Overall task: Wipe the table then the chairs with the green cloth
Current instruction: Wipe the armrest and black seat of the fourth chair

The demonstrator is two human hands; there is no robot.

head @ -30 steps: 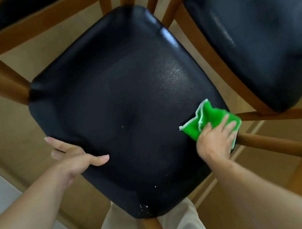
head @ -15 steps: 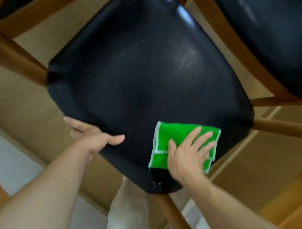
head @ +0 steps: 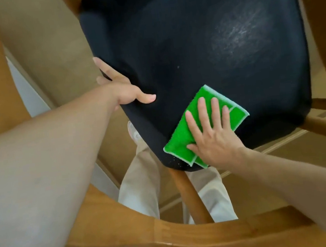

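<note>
Right hand (head: pixel 214 137), fingers flat, presses green cloth (head: pixel 182 139) onto chair seat (head: pixel 199 43) near corner, swept leftward from the right edge; left hand (head: pixel 125 91) grips seat edge; chair wiping underway.

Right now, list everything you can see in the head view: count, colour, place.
green cloth: one, green with pale edging, flat on the seat's near edge.
chair seat: one, black, padded, centre of view.
wooden chair frame: brown leg under the seat, rails at right.
curved wooden rail: one, brown, across the foreground.
floor: tan, below the chair.
trousers: beige, below the seat.
left hand: grips the seat's left edge.
right hand: pressed flat on the cloth.
</note>
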